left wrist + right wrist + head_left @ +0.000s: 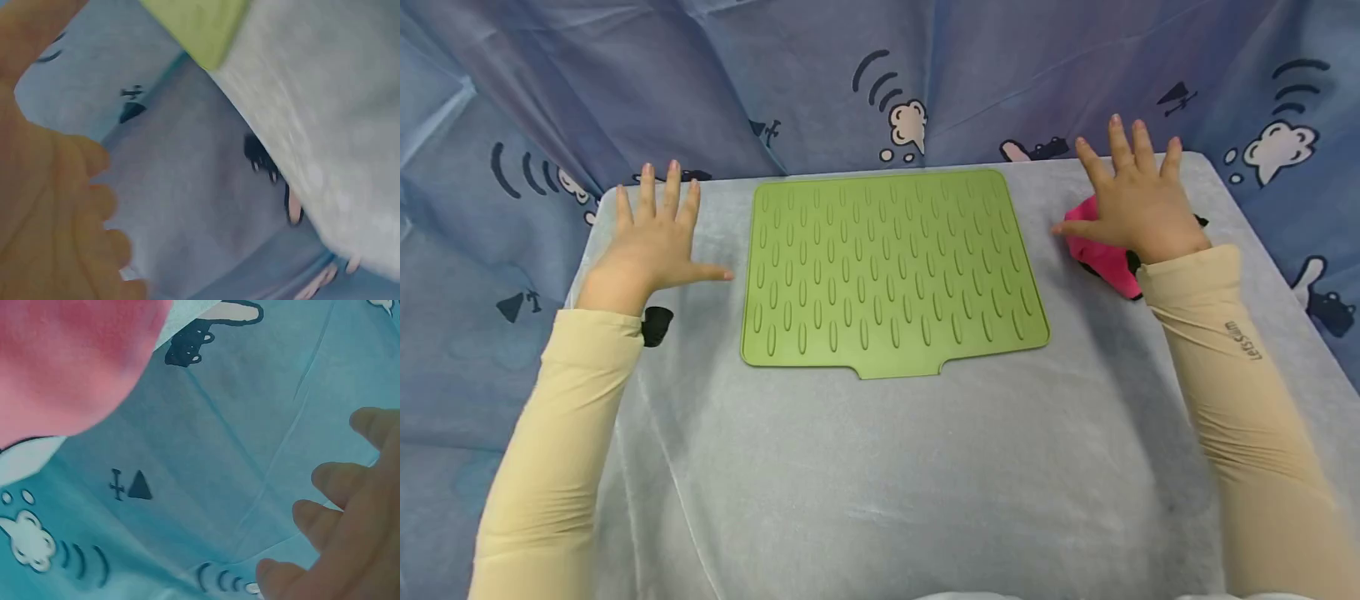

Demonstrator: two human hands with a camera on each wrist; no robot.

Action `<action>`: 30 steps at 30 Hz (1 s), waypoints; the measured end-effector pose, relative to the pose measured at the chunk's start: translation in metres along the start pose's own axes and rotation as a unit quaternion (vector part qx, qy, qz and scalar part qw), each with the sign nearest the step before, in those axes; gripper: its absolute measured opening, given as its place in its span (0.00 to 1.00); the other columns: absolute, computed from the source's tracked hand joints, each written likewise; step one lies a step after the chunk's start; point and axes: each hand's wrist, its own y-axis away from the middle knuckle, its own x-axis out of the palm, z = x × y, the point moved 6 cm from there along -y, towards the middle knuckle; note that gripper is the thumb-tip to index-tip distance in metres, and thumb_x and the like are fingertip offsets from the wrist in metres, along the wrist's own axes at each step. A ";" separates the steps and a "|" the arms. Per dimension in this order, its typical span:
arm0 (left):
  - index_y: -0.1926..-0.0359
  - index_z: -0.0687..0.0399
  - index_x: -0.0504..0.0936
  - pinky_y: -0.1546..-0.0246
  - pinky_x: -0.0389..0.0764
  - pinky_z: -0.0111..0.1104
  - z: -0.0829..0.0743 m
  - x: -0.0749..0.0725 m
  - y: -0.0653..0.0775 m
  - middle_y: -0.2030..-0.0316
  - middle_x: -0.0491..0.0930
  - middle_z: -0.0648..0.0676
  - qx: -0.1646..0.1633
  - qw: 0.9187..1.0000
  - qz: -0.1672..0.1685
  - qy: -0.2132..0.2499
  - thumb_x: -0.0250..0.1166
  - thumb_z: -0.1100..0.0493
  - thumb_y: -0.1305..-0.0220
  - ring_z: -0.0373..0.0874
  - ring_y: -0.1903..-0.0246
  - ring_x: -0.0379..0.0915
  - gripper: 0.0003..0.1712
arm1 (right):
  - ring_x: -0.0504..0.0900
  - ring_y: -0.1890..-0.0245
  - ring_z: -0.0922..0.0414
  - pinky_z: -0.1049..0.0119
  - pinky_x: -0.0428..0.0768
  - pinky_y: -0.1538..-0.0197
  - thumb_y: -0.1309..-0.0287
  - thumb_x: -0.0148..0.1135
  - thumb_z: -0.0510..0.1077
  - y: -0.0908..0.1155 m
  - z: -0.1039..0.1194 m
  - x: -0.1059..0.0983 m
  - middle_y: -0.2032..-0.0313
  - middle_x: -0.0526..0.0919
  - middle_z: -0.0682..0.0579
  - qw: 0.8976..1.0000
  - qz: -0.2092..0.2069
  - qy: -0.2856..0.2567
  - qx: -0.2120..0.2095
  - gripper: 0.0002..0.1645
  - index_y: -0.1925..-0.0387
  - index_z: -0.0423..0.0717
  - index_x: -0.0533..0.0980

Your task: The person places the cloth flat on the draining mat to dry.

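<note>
Mat (887, 271), green, ridged, flat on grey tablecloth (887, 475); left hand (651, 246) and right hand (1141, 200), fingers spread, flanking it; pink cloth (1103, 257) below the right.

Green rectangular mat (887, 267), rubbery-looking, matt, ridged, by far edge of grey velvety tablecloth (880, 467); blue printed cloth backdrop (1037, 75), creased.
</note>
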 end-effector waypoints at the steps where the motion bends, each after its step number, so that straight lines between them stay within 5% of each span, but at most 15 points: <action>1: 0.29 0.65 0.27 0.40 0.20 0.64 0.000 0.004 0.000 0.33 0.12 0.64 -0.003 1.000 0.004 0.018 0.58 0.29 0.44 0.63 0.37 0.03 0.66 | 0.18 0.34 0.38 0.30 0.24 0.40 0.49 0.57 0.73 0.000 -0.001 0.001 0.33 0.17 0.36 1.000 -0.001 -0.012 0.003 0.67 0.28 0.45 0.30; 9: 0.30 0.66 0.26 0.39 0.25 0.64 -0.013 0.048 -0.001 0.33 0.13 0.66 -0.020 0.989 0.025 0.142 0.57 0.38 0.37 0.64 0.36 0.06 0.60 | 0.22 0.33 0.35 0.28 0.29 0.40 0.47 0.54 0.73 0.001 -0.012 0.019 0.32 0.21 0.33 0.994 -0.010 -0.105 0.036 0.65 0.28 0.41 0.33; 16: 0.30 0.67 0.27 0.38 0.26 0.62 -0.034 0.075 0.000 0.33 0.15 0.67 -0.004 0.976 0.016 0.219 0.58 0.41 0.35 0.63 0.35 0.08 0.58 | 0.26 0.31 0.36 0.31 0.33 0.37 0.41 0.56 0.64 0.004 -0.023 0.050 0.31 0.23 0.33 0.971 -0.018 -0.224 0.077 0.60 0.28 0.42 0.31; 24: 0.30 0.70 0.28 0.36 0.28 0.60 -0.042 0.097 -0.003 0.32 0.17 0.68 0.014 0.965 0.020 0.260 0.58 0.44 0.35 0.62 0.33 0.12 0.56 | 0.29 0.29 0.41 0.43 0.37 0.31 0.39 0.57 0.56 0.002 -0.026 0.081 0.30 0.31 0.33 0.949 -0.029 -0.303 0.081 0.56 0.29 0.36 0.32; 30: 0.31 0.69 0.26 0.34 0.26 0.55 -0.041 0.108 -0.009 0.31 0.18 0.66 0.023 0.959 0.054 0.278 0.56 0.44 0.33 0.58 0.32 0.12 0.56 | 0.32 0.29 0.43 0.45 0.35 0.30 0.39 0.57 0.58 0.006 -0.030 0.090 0.29 0.34 0.34 0.941 -0.062 -0.317 0.106 0.55 0.29 0.34 0.39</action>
